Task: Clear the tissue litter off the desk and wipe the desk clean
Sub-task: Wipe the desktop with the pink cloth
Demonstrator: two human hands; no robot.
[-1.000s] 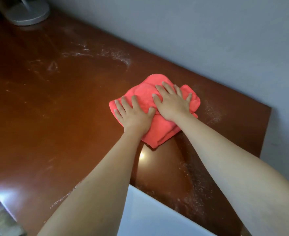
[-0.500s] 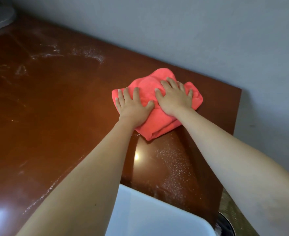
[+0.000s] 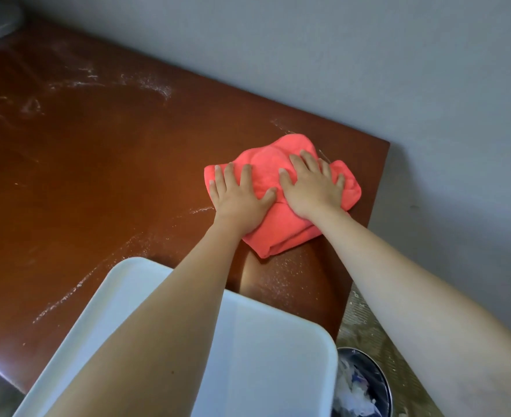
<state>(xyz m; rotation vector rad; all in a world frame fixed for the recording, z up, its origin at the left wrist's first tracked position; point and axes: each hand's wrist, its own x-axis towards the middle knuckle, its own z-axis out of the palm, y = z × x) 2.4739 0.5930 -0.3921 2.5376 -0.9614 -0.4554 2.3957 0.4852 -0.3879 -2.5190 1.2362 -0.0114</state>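
Right, the cloth [image 3: 281, 203] is a soft pink bundle, folded thick, lying at the far right corner of the desk [image 3: 103, 164], near the wall. Looks light and floppy, so pinching a corner would just unfold it. Better worked by flat pressure on top, which is what's happening.

Left hand [image 3: 239, 200] lies flat on the cloth's left edge, fingers straight and spread, thumb angled right. Right hand [image 3: 314, 188] sits palm-down on the middle, fingers spread toward the wall. The two hands are side by side, left thumb just beside the right hand. Neither grips, both press. Arms nearly straight, reaching forward.

White streaks of residue [image 3: 146, 82] mark the desk farther left and along the near edge, so wiping isn't done, I'd say.

A white tray [image 3: 263, 341] sits at the near edge under the left forearm. A bin [image 3: 365, 383] with paper scraps stands on the floor below right.
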